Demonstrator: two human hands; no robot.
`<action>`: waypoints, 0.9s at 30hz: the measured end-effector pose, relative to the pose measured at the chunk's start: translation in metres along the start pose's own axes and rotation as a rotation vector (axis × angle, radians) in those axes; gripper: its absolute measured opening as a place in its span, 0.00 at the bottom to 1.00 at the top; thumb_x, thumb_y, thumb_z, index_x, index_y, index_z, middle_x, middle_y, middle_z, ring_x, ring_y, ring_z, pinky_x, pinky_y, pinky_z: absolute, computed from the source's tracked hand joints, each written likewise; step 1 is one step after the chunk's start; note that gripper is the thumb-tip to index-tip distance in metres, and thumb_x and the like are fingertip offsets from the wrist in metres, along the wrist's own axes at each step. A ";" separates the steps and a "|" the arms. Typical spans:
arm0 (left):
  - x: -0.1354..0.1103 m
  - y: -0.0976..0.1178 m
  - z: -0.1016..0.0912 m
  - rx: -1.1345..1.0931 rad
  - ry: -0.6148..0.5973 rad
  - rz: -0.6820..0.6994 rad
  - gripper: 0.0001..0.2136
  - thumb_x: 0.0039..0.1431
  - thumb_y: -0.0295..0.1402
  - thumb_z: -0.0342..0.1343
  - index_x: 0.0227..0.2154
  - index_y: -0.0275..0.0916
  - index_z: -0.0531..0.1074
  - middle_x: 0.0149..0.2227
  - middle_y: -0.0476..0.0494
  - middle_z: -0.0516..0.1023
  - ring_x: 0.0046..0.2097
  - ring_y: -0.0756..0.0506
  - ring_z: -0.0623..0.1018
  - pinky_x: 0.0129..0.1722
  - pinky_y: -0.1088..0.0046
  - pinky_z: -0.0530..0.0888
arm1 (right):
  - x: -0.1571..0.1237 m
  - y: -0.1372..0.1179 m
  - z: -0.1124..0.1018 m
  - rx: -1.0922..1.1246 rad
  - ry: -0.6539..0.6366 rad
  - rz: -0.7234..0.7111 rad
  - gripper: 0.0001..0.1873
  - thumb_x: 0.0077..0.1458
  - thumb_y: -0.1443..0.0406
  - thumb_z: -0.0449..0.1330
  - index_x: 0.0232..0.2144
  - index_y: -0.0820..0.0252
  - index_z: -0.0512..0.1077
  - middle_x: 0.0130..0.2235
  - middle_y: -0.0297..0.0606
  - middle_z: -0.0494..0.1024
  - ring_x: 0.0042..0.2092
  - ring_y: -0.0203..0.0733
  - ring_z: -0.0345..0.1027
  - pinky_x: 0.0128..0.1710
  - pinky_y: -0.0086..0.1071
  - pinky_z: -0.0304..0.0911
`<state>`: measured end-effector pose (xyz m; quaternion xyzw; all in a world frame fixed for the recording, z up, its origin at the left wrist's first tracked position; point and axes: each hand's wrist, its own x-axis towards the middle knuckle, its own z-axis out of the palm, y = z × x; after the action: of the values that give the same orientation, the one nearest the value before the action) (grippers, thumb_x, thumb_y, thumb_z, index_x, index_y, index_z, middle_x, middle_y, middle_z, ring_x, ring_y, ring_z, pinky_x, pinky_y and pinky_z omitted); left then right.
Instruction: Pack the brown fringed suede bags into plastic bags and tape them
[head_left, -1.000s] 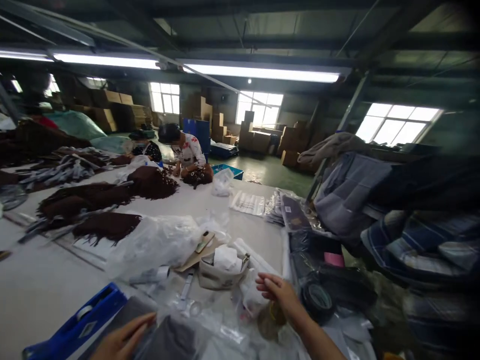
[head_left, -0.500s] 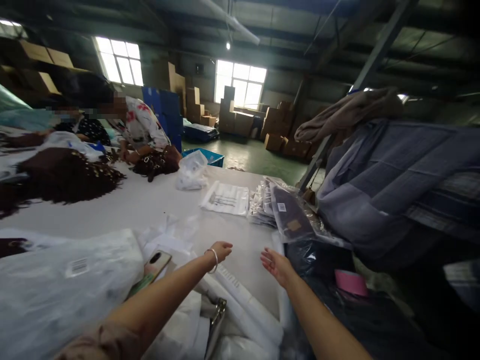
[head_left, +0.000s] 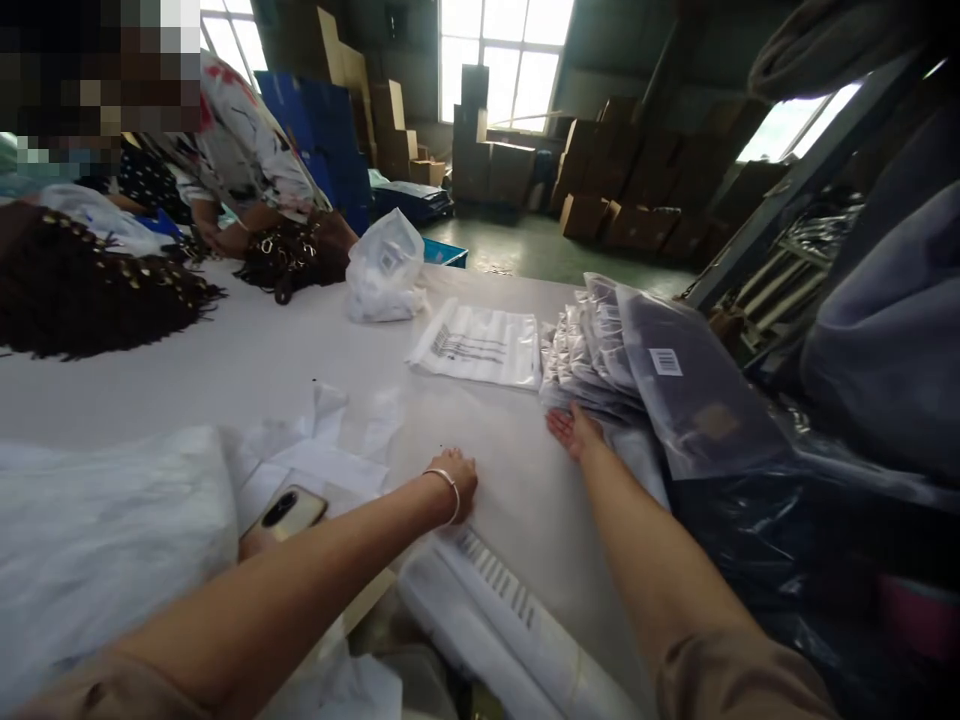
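Some white rolled plastic [head_left: 525,640] lies nearest on the table [head_left: 517,485]. Just past it, the left hand [head_left: 460,482] has bent fingers; from where I stand, I can't tell whether it grasps anything. Farther out, the right hand [head_left: 576,433], its grip loose and empty, is at the near edge of the stack of bagged goods [head_left: 600,345]. I'd judge this a reach; gripping that stack calls for fingers under its lower edge. Beside it lies printed white packaging [head_left: 480,345].
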<state>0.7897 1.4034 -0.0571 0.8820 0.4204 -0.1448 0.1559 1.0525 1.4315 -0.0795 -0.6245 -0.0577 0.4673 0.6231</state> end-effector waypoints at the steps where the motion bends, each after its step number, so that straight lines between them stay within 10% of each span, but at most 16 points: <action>1: 0.000 0.001 -0.001 0.021 0.003 0.013 0.36 0.45 0.34 0.61 0.58 0.25 0.56 0.60 0.17 0.52 0.61 0.27 0.57 0.56 0.53 0.60 | 0.007 -0.002 0.004 -0.004 -0.008 0.004 0.18 0.60 0.57 0.53 0.46 0.63 0.65 0.40 0.39 0.73 0.36 0.36 0.70 0.33 0.33 0.69; 11: 0.002 -0.005 -0.002 -0.037 0.026 0.027 0.35 0.44 0.33 0.62 0.56 0.27 0.60 0.60 0.18 0.55 0.60 0.27 0.60 0.55 0.53 0.62 | 0.007 0.006 0.004 -0.094 0.134 -0.083 0.15 0.59 0.59 0.54 0.44 0.63 0.66 0.38 0.37 0.72 0.33 0.34 0.68 0.29 0.30 0.68; 17: -0.003 0.002 -0.007 -0.209 0.081 -0.039 0.32 0.39 0.27 0.62 0.52 0.27 0.65 0.59 0.19 0.58 0.60 0.27 0.59 0.56 0.53 0.59 | -0.083 0.029 -0.022 -0.219 0.059 -0.062 0.10 0.56 0.59 0.56 0.34 0.61 0.67 0.29 0.35 0.75 0.31 0.37 0.71 0.29 0.31 0.69; 22: -0.006 0.013 -0.017 -0.467 0.133 -0.095 0.14 0.58 0.37 0.48 0.37 0.34 0.75 0.42 0.33 0.77 0.48 0.39 0.75 0.48 0.66 0.68 | -0.184 0.052 -0.049 -0.348 -0.113 0.085 0.08 0.53 0.58 0.56 0.29 0.55 0.65 0.32 0.40 0.78 0.39 0.42 0.74 0.32 0.31 0.70; 27: 0.012 0.018 -0.027 -0.739 0.146 -0.210 0.26 0.63 0.45 0.36 0.28 0.32 0.74 0.34 0.34 0.78 0.37 0.42 0.78 0.36 0.71 0.71 | -0.229 -0.020 -0.055 -0.851 -0.560 0.094 0.20 0.45 0.52 0.62 0.34 0.62 0.72 0.30 0.46 0.78 0.33 0.54 0.74 0.27 0.42 0.69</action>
<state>0.8145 1.4115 -0.0344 0.7266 0.5424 0.0642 0.4168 0.9709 1.2459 0.0426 -0.6757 -0.3797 0.5792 0.2527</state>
